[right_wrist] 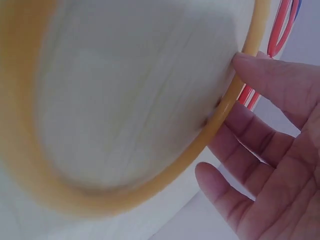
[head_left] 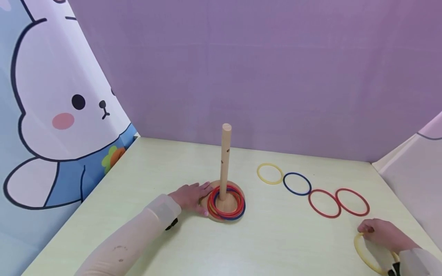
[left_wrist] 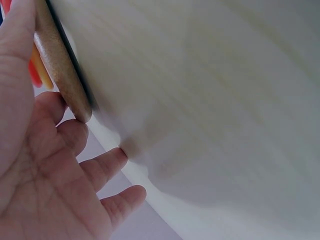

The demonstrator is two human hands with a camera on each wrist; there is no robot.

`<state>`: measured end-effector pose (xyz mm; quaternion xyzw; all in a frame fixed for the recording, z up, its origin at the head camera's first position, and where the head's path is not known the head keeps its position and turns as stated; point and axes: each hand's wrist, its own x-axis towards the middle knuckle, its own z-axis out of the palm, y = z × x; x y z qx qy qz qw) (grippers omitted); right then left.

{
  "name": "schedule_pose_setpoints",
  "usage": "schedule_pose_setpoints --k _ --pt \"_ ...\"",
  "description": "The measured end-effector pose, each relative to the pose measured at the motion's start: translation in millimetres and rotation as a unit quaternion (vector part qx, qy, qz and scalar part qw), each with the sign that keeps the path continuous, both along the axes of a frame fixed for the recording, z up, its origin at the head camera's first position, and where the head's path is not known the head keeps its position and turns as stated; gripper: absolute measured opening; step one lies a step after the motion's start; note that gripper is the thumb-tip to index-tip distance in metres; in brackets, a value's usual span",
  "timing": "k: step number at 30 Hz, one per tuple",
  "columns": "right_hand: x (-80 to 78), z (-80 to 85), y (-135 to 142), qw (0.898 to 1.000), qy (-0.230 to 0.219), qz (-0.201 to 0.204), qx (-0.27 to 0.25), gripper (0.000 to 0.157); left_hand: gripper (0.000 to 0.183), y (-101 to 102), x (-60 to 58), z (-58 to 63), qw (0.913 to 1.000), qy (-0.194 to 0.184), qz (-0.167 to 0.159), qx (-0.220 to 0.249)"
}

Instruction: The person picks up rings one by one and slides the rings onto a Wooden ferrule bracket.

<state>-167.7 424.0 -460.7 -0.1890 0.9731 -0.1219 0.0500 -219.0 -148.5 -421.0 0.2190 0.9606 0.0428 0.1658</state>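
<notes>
A wooden ring toss stand [head_left: 225, 161] rises upright from its round base, and several red, blue and yellow rings [head_left: 210, 207] lie loosely stacked around its foot. My left hand [head_left: 190, 197] holds the left edge of that base, thumb on the near side and fingers on the far side. In the left wrist view, fingertips touch the rim of the wooden base [left_wrist: 60, 70], while two other fingers [left_wrist: 122, 200] extend away from it. At the lower right, my right hand [head_left: 385, 234] pinches a yellow ring [head_left: 362, 255] between thumb and fingers; the ring hangs tilted, partly hidden by the hand.
To the stand's right, a yellow ring [head_left: 258, 174], a blue ring [head_left: 297, 173] and two red rings [head_left: 312, 207] lie flat in a slanting row on the pale table [head_left: 276, 245]. A purple cloth [head_left: 259, 76] backs the table; a cartoon-printed cloth [head_left: 45, 88] hangs at left.
</notes>
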Motion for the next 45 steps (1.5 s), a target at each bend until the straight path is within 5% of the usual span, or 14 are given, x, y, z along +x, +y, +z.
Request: schedule_pose_setpoints --k 13,18,22,27,32,38,45 --pt "9.8 -6.7 -19.3 0.994 0.077 0.051 -0.063 0.021 0.091 -2.0 2.0 0.5 1.0000 -0.001 -0.008 0.004" --pt "12.8 -2.3 -36.5 0.998 0.031 0.000 -0.064 0.016 0.091 -2.7 3.2 0.4 1.0000 0.000 -0.007 0.004" --pt "16.4 3.6 -44.8 0.993 -0.024 -0.010 -0.114 0.012 0.091 -3.2 4.0 0.1 1.0000 -0.004 0.000 0.003" --pt "16.9 10.5 -54.3 0.976 -0.115 -0.043 -0.181 0.013 0.091 -4.5 5.4 0.8 1.0000 -0.007 0.000 0.003" --pt "19.1 12.2 -61.2 0.948 -0.180 -0.053 -0.257 0.023 0.090 -4.8 6.6 2.9 0.9999 -0.005 -0.012 0.006" --pt "23.5 15.9 -70.6 0.926 -0.204 -0.050 -0.314 0.035 0.091 -4.2 6.4 2.7 0.9999 -0.006 -0.011 0.003" --pt "18.8 23.6 -87.6 0.899 -0.243 -0.104 -0.350 0.040 0.091 -6.0 7.0 2.3 0.9999 -0.004 -0.012 0.001"
